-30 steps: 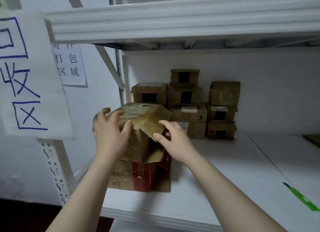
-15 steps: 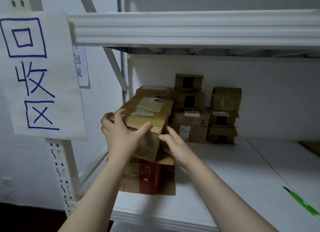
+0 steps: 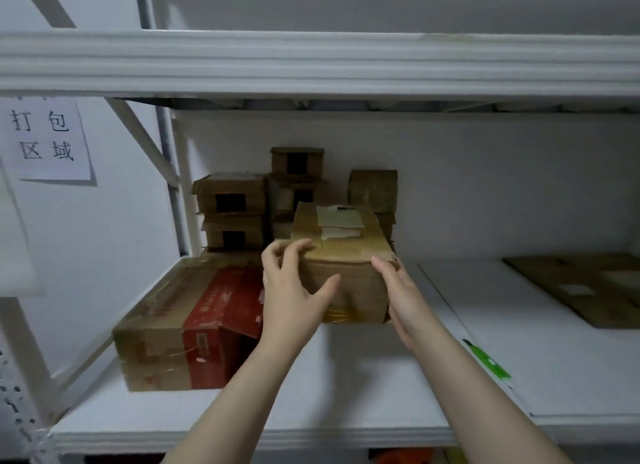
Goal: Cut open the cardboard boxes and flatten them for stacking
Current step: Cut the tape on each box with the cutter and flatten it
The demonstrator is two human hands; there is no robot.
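Note:
A brown cardboard box with a pale label on its top sits on the white shelf in the middle. My left hand grips its left front corner, fingers curled over the top edge and thumb on the front face. My right hand lies flat against the box's right side with straight fingers. A green box cutter lies on the shelf to the right of my right arm.
A larger brown and red box lies on the shelf at the left, right beside the held box. Several small boxes are stacked against the back wall. A flattened cardboard sheet lies at the far right. A shelf beam runs overhead.
Both hands have carried the brown box off the top of the red box to the right and down onto the shelf. The flap that stood up is now closed.

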